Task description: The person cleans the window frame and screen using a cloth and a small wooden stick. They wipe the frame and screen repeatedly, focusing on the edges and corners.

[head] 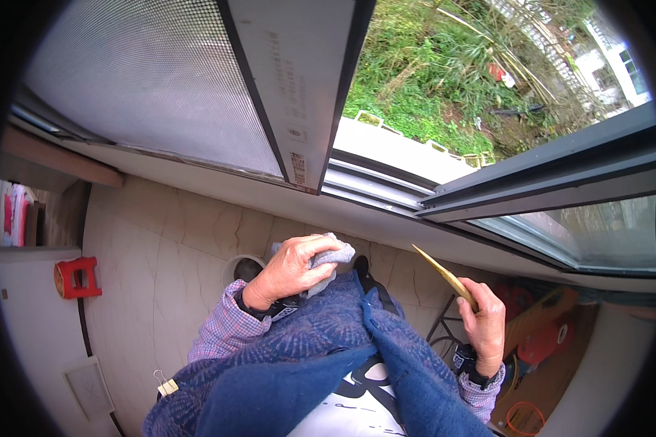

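Note:
My left hand [292, 270] is closed around a crumpled grey cloth [332, 255], held over the lap of the blue patterned coat. In my right hand [482, 317] is a thin, pointed yellowish stick [440, 269], gripped at its wider end, with the tip aimed up and left toward the window wall. The two hands are apart. Ahead of them lies the metal track of a sliding window [382, 188], with a mesh screen [158, 82] at its left and a grey-framed glass pane [568, 229] at its right.
A white bucket [240, 267] with dark contents stands on the tiled floor beside my left wrist. At the far left is a red plastic stool [79, 277]. Thin dark metal legs [443, 325] and several red items are near my right arm. Greenery shows outside the window.

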Demonstrator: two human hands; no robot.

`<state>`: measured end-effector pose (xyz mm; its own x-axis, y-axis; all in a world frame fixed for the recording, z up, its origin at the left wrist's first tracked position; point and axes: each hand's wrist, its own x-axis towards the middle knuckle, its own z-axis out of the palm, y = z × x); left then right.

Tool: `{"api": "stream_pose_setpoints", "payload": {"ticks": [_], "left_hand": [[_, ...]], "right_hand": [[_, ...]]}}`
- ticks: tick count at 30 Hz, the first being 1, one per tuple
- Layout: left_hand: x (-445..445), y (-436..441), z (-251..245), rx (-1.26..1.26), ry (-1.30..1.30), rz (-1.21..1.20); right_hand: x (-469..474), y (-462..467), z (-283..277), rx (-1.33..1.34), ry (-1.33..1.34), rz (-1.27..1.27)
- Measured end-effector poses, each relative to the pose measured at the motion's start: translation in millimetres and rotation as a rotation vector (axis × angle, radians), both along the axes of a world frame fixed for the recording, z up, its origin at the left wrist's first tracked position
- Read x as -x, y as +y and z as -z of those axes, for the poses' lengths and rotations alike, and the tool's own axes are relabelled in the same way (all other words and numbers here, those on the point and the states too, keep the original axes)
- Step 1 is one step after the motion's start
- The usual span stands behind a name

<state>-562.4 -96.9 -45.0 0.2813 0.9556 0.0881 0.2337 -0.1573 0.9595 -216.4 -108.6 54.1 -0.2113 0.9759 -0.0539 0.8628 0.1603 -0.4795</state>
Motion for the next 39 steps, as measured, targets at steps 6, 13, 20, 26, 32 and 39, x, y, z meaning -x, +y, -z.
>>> {"api": "stream_pose_setpoints", "payload": {"ticks": [6, 13, 20, 26, 32, 39], "left_hand": [[-5.2, 8.6, -16.4, 0.017, -0.125, 0.008], [-16.9, 7.7, -22.6, -0.118, -0.102, 0.316], [-53.2, 16.6, 6.1, 0.244, -0.248, 0.247], [-84.2, 24.1, 23.3, 0.555, -0.571, 0.224], [-68.9, 24.1, 22.5, 0.573, -0.721, 0.214], [-18.9, 9.4, 21.2, 0.458, -0.702, 0.104]], "right_hand": [[25.5, -13.0, -1.1, 0.094, 0.022, -0.055], [49.7, -24.8, 47.2, 0.083, 0.361, 0.116], [51.7, -16.7, 24.6, -0.256, 0.0, 0.09], [59.1, 20.8, -13.9, -0.325, -0.532, -0.132], [64.8, 63.5, -36.8, -0.236, -0.677, -0.381], [74.3, 78.1, -41.6, -0.295, -0.674, -0.49]]}}
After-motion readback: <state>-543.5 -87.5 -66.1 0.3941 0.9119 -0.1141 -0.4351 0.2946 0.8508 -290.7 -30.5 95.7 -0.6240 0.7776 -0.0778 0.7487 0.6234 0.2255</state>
